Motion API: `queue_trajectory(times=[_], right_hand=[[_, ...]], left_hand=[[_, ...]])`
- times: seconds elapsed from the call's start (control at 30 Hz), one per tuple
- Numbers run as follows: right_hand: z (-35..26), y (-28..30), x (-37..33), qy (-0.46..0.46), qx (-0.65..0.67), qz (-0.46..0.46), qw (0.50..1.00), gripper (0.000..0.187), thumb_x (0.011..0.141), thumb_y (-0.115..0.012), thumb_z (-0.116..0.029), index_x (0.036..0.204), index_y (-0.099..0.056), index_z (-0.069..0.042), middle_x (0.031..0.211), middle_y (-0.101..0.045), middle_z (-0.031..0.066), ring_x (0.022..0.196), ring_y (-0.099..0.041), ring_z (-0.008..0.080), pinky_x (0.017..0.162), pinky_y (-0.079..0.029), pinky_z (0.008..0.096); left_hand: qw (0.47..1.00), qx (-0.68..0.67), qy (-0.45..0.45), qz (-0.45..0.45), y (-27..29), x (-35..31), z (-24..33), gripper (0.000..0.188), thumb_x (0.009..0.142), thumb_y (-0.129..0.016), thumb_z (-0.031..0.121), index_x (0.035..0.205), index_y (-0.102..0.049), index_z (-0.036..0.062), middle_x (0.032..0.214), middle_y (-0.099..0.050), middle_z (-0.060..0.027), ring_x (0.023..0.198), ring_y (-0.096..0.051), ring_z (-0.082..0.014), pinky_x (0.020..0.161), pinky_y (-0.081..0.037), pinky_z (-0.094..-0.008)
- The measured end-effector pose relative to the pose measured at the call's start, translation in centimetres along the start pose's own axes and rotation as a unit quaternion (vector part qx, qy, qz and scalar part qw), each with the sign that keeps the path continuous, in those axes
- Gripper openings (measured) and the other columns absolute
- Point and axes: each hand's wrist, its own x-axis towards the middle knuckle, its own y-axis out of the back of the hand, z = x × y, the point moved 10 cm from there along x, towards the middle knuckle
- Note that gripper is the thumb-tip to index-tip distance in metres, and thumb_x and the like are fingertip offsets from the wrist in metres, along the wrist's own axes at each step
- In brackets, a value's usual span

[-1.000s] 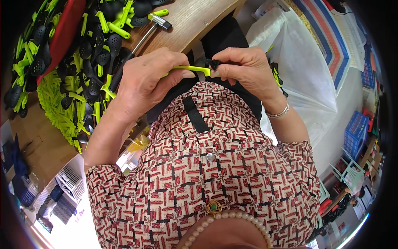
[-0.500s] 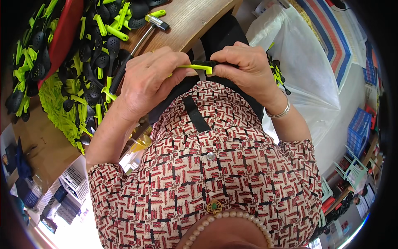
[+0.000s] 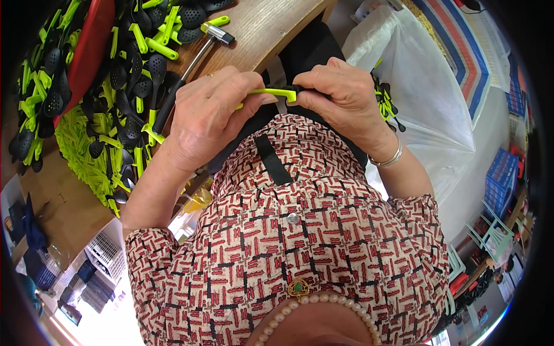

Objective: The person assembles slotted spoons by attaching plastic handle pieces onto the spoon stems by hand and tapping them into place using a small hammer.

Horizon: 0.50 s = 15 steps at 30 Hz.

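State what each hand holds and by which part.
The left hand pinches a lime-green handle by its left part; the right hand holds a black piece, gripped part hidden.

I can see the left hand [image 3: 210, 115] pinching a green handle [image 3: 274, 91] just past the table [image 3: 259, 29]'s near edge, above dark trousers [image 3: 314, 49]. The right hand [image 3: 343, 92] grips the handle's other end together with a black piece [image 3: 298, 88], mostly hidden by the fingers. On the table, a hammer [image 3: 199, 56] lies between that edge and scattered black spoons [image 3: 157, 69], with green pieces [image 3: 86, 153] heaped beside them. White plastic [image 3: 427, 109] spreads beyond the edge.
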Motion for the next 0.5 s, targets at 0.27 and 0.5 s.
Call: queue_trajectory(times=[0.27,0.5], right_hand=[[0.4,-0.3,-0.2,-0.013,0.022,-0.006,1.0,0.01,0.078,-0.076,-0.011,0.084,-0.07,-0.005,0.075,-0.068,0.004,0.061,-0.06,0.0171,0.058,-0.04,0.0306],[-1.9,0.0,0.0,0.115,-0.191,0.07,0.972,0.022,0.075,-0.073,-0.011,0.072,-0.052,-0.009,0.063,-0.05,0.004,0.055,-0.051,0.0224,0.054,-0.038,0.0331]], left_hand=[[0.999,0.035,-0.011,0.007,-0.1,0.3,1.0,0.022,0.077,-0.077,0.008,0.091,-0.061,0.0059,0.071,-0.056,-0.0074,0.06,-0.059,-0.0266,0.052,-0.044,-0.0354],[0.971,-0.054,0.231,-0.028,-2.1,1.0,-4.2,0.018,0.086,-0.073,0.016,0.087,-0.06,0.0034,0.064,-0.057,-0.016,0.06,-0.059,-0.0345,0.053,-0.044,-0.0397]])
